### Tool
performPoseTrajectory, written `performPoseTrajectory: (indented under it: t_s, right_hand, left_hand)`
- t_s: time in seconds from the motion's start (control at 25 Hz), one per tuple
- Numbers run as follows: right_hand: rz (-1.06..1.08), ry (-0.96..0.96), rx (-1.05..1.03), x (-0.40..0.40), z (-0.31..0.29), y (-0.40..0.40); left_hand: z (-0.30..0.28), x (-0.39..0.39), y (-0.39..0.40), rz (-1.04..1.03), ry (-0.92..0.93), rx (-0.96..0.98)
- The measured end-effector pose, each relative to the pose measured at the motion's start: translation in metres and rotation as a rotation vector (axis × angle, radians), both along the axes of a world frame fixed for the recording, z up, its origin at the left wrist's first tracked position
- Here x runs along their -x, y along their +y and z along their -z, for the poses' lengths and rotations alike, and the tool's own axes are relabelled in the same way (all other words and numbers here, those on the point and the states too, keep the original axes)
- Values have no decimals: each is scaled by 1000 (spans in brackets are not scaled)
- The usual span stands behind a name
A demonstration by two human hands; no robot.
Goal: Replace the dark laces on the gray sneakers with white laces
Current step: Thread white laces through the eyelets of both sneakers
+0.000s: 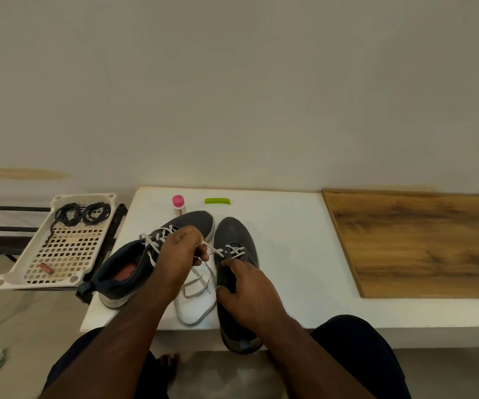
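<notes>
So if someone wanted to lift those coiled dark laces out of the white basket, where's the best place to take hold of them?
Probably at the coils themselves: the dark laces lie in two loose loops at the far end of the perforated basket. Come straight down from above, since the basket's raised rim blocks a side approach, and pinch across several strands. The single trailing strand would likely just unravel.

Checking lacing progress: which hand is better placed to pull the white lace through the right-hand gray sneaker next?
Left. The left hand already pinches the white lace leading to the right-hand gray sneaker, while the right hand steadies that shoe.
</notes>
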State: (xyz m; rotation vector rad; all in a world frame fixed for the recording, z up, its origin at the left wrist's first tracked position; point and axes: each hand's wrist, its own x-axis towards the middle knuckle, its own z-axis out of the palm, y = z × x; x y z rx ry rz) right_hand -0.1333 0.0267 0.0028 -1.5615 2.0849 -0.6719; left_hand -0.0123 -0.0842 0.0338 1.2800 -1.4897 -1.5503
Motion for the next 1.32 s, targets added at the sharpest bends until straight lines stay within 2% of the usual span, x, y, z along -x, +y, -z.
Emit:
performPoseTrajectory:
  t_s: [0.04,0.2,0.24,0.28,0.36,0.44,0.56,0.64,0.68,0.8,0.88,0.92,1.0,1.08,1.16,1.32]
  right_hand:
    - [-5,-2,-4,0,0,0]
    - [43,-82,52,2,0,0]
    - [95,-124,84,5,-2,0]
    - [155,-166,111,10,-4,-1]
    - [256,-241,151,23,-6,-4]
    - [303,-283,163,35,-6,-7]
    - [312,-314,159,43,-5,-10]
    - [317,-356,159,45,-5,-10]
    - [323,-380,155,45,-6,-11]
    - [344,-457,144,42,-9,-13]
    - [373,-646,155,39,-18,-14]
    - [379,-785,155,37,-25,-15]
    - [352,-1048,149,35,-39,-16]
    - [342,-1241,176,35,-47,-17]
    - [349,-1303,216,39,-47,-19]
    - [374,-1557,364,53,-46,-17]
  left_hand:
    - [0,-1,0,30,-57,-40]
    - [13,-8,-4,242,-626,-13]
    - [17,-8,-3,240,-669,-20]
    - [19,-7,0,212,-643,-36]
    - [21,-3,3,157,-476,-99]
    - [25,5,6,198,-362,-135]
    - [34,8,0,186,-512,89]
    - [31,8,-3,88,-458,169]
    - [28,10,-3,53,-373,188]
    - [2,18,5,-31,46,139]
    - [-18,23,12,-16,239,135]
    - [-26,26,16,42,274,156]
    - [-32,28,25,225,226,190]
    - [-26,27,30,359,7,261]
    - [-16,22,26,366,-189,323]
    - [-9,13,17,395,-351,348]
